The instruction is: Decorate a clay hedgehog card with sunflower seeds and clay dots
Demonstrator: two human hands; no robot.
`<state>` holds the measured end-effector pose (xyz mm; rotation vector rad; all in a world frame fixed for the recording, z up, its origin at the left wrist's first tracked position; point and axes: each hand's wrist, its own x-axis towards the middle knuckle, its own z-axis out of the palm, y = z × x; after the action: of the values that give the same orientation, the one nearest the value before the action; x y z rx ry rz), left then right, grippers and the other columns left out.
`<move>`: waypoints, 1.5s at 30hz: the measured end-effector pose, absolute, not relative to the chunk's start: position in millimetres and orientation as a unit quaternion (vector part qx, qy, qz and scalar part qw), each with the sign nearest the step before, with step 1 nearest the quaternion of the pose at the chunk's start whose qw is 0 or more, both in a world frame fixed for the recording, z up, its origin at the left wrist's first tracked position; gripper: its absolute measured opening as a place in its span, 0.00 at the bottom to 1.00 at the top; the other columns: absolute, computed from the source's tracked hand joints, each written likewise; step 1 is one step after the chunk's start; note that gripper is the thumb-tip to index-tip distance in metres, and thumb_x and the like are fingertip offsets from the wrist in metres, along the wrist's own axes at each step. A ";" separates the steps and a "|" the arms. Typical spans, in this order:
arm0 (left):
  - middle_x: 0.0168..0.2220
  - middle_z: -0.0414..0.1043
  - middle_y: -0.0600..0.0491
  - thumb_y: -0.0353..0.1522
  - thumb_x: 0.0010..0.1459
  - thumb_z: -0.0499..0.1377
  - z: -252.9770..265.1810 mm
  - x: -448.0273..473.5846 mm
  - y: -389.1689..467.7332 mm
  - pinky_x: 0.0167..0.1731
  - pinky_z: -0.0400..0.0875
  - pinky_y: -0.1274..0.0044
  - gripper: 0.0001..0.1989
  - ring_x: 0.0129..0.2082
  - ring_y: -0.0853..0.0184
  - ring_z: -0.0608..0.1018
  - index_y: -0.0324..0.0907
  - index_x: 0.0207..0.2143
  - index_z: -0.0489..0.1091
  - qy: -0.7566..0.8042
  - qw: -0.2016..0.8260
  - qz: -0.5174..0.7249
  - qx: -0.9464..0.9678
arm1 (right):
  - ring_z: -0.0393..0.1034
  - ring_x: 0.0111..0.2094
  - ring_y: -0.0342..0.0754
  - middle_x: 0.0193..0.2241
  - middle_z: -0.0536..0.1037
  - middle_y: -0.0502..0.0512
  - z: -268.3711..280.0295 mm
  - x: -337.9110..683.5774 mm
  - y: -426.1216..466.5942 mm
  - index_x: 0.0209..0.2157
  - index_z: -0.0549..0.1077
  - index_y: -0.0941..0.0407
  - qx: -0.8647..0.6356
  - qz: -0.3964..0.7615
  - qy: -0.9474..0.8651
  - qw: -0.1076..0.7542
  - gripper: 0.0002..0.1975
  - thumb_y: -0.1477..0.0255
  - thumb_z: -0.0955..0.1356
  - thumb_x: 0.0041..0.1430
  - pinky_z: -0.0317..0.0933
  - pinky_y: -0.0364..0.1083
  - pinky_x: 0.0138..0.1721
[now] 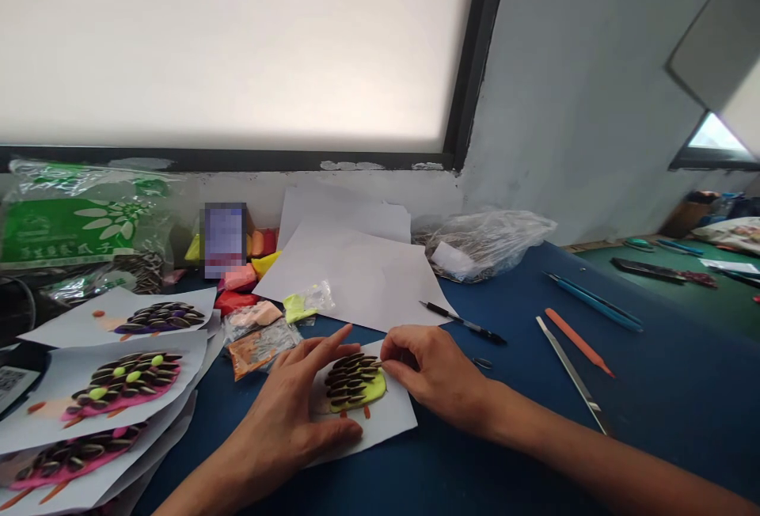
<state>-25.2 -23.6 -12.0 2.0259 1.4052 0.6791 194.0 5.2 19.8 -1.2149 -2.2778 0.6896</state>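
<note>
A small white paper sheet (395, 413) lies before me on the blue tabletop. On it is a flattened yellow-green clay shape (374, 391) with rows of dark striped sunflower seeds (350, 380) and two short brown clay legs below. My left hand (297, 405) rests at the sheet's left side, fingers spread, thumb along the lower edge and index finger above the seeds. It covers part of the picture's left end. At the clay's right edge, my right hand (433, 369) pinches thumb and forefinger together on a seed, mostly hidden by the fingertips.
Finished seed-and-clay pictures (124, 381) are stacked at left, near a green seed bag (71, 231). Behind lie coloured clay packs (255, 314), blank paper (356, 271) and a clear plastic bag (487, 243). A pen (463, 321), blue tweezers (594, 302), an orange tool (579, 342) and a metal blade (573, 373) lie rightward.
</note>
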 end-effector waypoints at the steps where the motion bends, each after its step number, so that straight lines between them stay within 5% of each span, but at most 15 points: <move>1: 0.59 0.65 0.53 0.37 0.48 0.64 -12.4 -25.1 -23.2 0.58 0.58 0.58 0.41 0.59 0.49 0.62 0.56 0.64 0.53 0.526 0.286 0.256 0.759 | 0.65 0.27 0.42 0.26 0.75 0.49 19.0 194.0 5.2 0.28 0.73 0.57 -0.441 0.242 -0.832 0.232 0.06 0.80 0.65 0.55 0.55 0.41 0.29; 45: 0.58 0.66 0.53 0.37 0.48 0.63 -15.9 -26.0 -22.2 0.57 0.58 0.59 0.41 0.58 0.52 0.64 0.54 0.64 0.52 0.526 0.271 0.257 0.764 | 0.67 0.30 0.43 0.29 0.74 0.52 15.1 192.5 5.8 0.32 0.74 0.57 -0.428 0.175 -0.869 0.173 0.07 0.77 0.64 0.60 0.55 0.41 0.32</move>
<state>-26.0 -22.2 -15.9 2.0579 1.4164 0.6917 192.5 5.8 15.1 -1.2151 -2.4654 0.4970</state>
